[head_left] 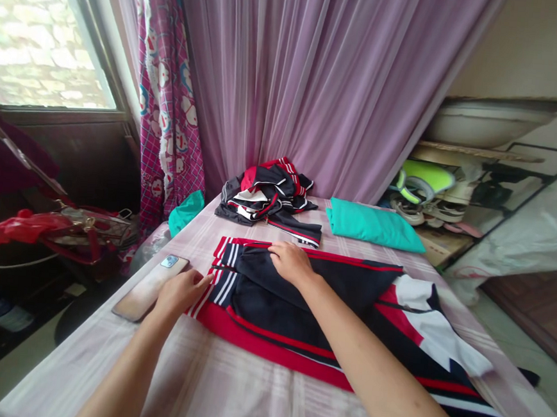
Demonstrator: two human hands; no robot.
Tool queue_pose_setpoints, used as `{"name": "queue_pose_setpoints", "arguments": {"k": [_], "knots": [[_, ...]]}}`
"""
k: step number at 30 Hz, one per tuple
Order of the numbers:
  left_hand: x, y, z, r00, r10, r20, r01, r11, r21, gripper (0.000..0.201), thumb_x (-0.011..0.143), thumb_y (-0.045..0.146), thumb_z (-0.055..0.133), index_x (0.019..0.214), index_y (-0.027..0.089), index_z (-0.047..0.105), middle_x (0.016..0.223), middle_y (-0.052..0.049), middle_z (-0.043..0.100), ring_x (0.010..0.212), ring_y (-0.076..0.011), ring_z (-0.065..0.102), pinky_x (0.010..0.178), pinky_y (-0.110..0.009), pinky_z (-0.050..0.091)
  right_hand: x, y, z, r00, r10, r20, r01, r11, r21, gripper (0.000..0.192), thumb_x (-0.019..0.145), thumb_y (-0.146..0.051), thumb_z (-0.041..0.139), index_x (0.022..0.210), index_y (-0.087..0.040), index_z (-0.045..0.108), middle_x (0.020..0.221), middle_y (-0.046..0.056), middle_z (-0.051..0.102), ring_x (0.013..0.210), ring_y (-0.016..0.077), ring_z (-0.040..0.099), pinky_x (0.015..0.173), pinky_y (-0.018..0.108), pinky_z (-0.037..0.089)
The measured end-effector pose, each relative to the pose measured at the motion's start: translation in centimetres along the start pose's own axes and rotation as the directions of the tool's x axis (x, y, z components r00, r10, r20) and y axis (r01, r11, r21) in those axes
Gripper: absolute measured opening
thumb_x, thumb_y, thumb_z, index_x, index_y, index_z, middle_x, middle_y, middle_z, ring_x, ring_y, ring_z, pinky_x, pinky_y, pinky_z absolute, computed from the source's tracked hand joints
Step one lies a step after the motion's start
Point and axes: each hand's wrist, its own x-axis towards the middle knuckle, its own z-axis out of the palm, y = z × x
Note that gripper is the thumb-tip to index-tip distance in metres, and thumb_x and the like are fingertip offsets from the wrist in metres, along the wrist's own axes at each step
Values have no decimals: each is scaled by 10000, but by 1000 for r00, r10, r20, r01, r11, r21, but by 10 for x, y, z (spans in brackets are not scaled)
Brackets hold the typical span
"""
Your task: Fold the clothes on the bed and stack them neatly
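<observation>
A navy, red and white track jacket [275, 301] lies folded on the table, its striped ribbed hem to the left and its white panels to the right. My left hand [181, 291] is at the lower part of the striped hem, thumb and fingers closed on the edge. Farther back, my right hand [291, 262] has its fingers curled onto the dark fabric near the red trim of the far edge. The fingertips of that hand are partly hidden. Beside my left wrist lies a phone [144, 291], back side up.
Behind the jacket sits a rumpled pile of similar clothes [270, 195]. A folded teal cloth [376, 226] lies at the back right of the table [225, 391]. Purple curtains [293, 75] hang behind. A shoe rack [494, 216] stands right; a red bag [83, 238] is left.
</observation>
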Motion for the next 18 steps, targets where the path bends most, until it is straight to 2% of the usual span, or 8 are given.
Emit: {"name": "queue_pose_setpoints", "arguments": {"k": [4,7,10,13,15,18], "knots": [[-6,-2,-4,999,-3,47,3,1000,1,556,844,686,382,840,216,679,852,-95,748,839,-271,687,649,-314,417,54,-43,0,985,-63,162,65,998,-4,363,925,-272,482,1230,-268,679,1319,36,649,1209,226,585,1007,317,441],[-14,-4,-5,998,31,62,-31,1000,1,546,831,696,401,749,214,644,814,-97,733,824,-270,676,663,-323,414,84,-61,6,959,-85,271,88,996,1,398,870,-323,578,1259,-291,659,1278,38,675,1183,246,607,965,315,464],[-21,-7,-7,997,45,65,-44,999,-22,506,824,679,429,713,219,609,776,-82,714,798,-255,664,669,-322,413,106,-61,12,902,-104,419,104,994,25,586,795,-365,677,1365,-262,582,1116,43,744,973,228,698,836,280,516],[-25,-11,-8,996,55,75,-47,993,-111,459,794,662,479,716,226,602,721,-51,687,769,-238,652,656,-310,411,123,-54,19,840,-122,529,111,992,52,743,792,-395,688,1475,-222,454,1035,36,763,726,170,711,675,239,529],[-25,-14,-8,992,51,116,-24,974,-227,442,757,662,521,752,231,616,670,-24,663,723,-222,644,627,-297,413,130,-51,21,826,-135,548,129,990,51,781,780,-409,704,1488,-218,434,1097,48,749,756,166,710,668,230,525],[-23,-18,-6,977,48,207,36,924,-382,446,702,647,575,831,224,625,653,0,646,654,-200,627,575,-282,419,136,-51,23,827,-169,536,184,983,27,673,714,-415,765,1344,-241,606,1173,60,722,933,210,698,745,237,512]]}}
